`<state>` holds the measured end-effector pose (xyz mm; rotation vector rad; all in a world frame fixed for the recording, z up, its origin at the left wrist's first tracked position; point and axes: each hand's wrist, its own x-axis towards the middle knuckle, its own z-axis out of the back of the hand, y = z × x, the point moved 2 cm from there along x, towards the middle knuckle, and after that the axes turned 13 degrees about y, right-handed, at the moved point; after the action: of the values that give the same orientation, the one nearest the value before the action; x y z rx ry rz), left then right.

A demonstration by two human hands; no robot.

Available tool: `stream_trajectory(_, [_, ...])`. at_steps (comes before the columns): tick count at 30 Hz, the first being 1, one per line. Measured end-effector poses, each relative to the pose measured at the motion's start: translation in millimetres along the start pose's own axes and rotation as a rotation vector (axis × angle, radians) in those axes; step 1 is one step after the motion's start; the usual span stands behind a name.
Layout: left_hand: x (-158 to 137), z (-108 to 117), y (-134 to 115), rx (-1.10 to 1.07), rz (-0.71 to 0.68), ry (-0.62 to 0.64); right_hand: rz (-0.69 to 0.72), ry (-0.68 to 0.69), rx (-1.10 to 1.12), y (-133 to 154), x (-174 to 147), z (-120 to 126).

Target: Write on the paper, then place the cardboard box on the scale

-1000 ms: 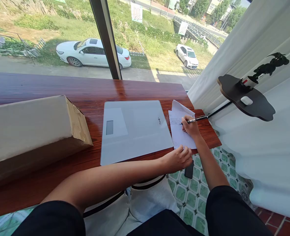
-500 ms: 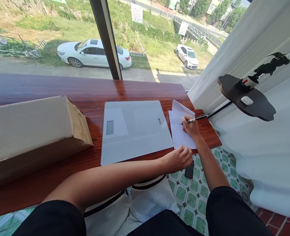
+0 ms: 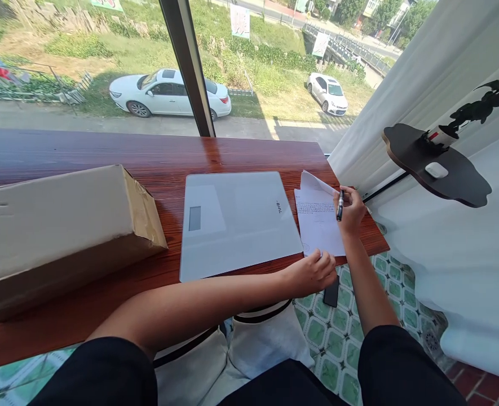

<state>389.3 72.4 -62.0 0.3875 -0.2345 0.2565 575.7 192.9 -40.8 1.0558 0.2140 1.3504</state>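
Note:
A black pen (image 3: 340,206) is gripped by my right hand (image 3: 352,213), its lower end pointing down over the right edge of a white sheet of paper (image 3: 321,228). Several lines of small handwriting cross the sheet's upper part, and its top edge curls up. Beside the sheet's lower edge, my left hand (image 3: 310,274) rests with curled fingers; whatever they may hold is hidden. Left of the paper lies a flat whitish glass scale (image 3: 241,225) with a small grey display, its front edge close to my left forearm.
A large cardboard box (image 3: 63,220) occupies the left of the reddish wooden table (image 3: 270,155). A dark phone (image 3: 331,292) shows below my left hand. At the right, a dark wavy-edged small shelf (image 3: 456,179) carries a white case and a potted plant, before a white curtain (image 3: 447,265).
My right hand has moved right, off the written lines, and the pen has swung from slanting to nearly upright. My left hand keeps its place by the paper. The view has shifted slightly.

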Motion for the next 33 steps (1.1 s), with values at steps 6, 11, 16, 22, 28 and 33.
stream_trajectory(6, [0, 1, 1, 0.015, -0.004, 0.011, -0.033, 0.099, -0.028, -13, 1, -8])
stream_trajectory(11, [-1, 3, 3, 0.016, -0.008, 0.028, -0.024, 0.132, -0.056, -10, 2, -11])
stream_trajectory(16, [-2, 2, 4, -0.011, -0.03, 0.038, -0.057, 0.072, 0.031, -7, 3, -12])
stream_trajectory(22, [-3, -3, 3, -0.013, -0.045, 0.065, -0.038, 0.126, 0.065, -9, 2, -17])
stream_trajectory(28, [-3, 0, 6, -0.05, -0.071, 0.154, 0.025, 0.226, -0.103, -15, 5, -23])
stream_trajectory(33, [-3, 8, 11, -0.126, -0.084, 0.217, 0.041, 0.246, -0.169, -20, 7, -26])
